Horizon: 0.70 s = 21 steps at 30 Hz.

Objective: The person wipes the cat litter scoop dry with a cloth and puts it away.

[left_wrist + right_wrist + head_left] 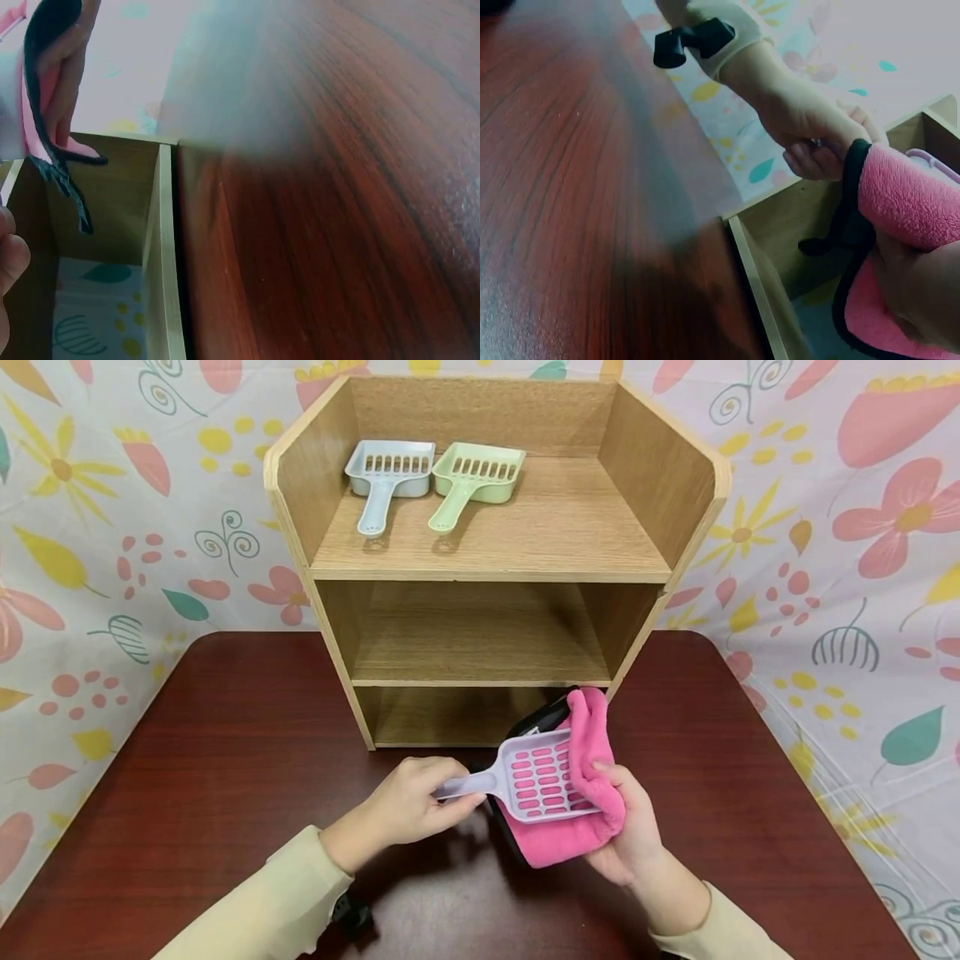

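Observation:
A lavender slotted litter scoop [532,777] lies level in front of the shelf unit, its handle to the left. My left hand [405,802] pinches that handle between thumb and fingers. From the right, my right hand [633,827] grips a plush pink cloth [596,789] with a black edge. The cloth wraps under the scoop and folds up over its front end, hiding that edge. Pink shows through the slots. In the right wrist view, the pink cloth [911,195] with its dark border bends around the right hand's fingers, and the left hand [802,105] shows beyond.
A three-level wooden shelf unit [491,574] stands at the back of the dark red table [247,777]. On its top level sit a light blue scoop [378,497] and a light green scoop [461,493], side by side at the left. A patterned curtain [840,635] hangs around the table.

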Available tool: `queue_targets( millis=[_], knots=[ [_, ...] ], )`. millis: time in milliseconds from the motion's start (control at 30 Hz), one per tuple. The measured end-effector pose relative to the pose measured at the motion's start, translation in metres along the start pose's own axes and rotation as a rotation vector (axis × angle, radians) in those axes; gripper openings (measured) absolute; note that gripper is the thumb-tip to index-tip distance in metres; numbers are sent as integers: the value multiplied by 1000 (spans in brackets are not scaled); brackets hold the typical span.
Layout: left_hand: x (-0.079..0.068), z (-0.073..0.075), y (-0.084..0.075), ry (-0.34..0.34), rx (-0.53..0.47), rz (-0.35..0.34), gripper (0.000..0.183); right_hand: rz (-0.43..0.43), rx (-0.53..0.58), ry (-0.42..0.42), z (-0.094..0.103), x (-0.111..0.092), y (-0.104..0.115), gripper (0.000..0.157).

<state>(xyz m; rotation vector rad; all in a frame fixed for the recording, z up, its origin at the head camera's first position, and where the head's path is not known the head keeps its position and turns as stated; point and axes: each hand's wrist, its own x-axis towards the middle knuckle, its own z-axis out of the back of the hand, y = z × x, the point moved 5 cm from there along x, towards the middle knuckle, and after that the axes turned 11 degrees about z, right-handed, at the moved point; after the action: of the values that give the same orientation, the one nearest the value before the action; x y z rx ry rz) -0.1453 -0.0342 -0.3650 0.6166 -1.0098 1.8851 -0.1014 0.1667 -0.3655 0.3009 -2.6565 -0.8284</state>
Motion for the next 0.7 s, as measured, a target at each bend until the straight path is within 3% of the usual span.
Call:
queue_targets(
  millis=[167,233,367,467,567,633,700],
  knots=[
    [-2,2,3,12,10,10,33,-31,-120,-61,6,-1,-3,30],
    [-3,2,4,23,16,15,33,-29,-191,-86,8,-2,-2,38],
    [-4,2,5,42,31,21,34,-26,-406,-221,16,-4,2,62],
    [-5,3,5,46,35,20,33,-45,-499,-302,19,-7,4,62],
    [-5,2,4,41,20,18,33,-54,-418,-235,16,-6,2,46],
    [-4,1,3,39,7,15,33,-52,-273,-144,11,-5,1,34],
    [-3,0,2,35,-8,11,33,-44,-114,-49,5,-4,-1,33]
  ],
)
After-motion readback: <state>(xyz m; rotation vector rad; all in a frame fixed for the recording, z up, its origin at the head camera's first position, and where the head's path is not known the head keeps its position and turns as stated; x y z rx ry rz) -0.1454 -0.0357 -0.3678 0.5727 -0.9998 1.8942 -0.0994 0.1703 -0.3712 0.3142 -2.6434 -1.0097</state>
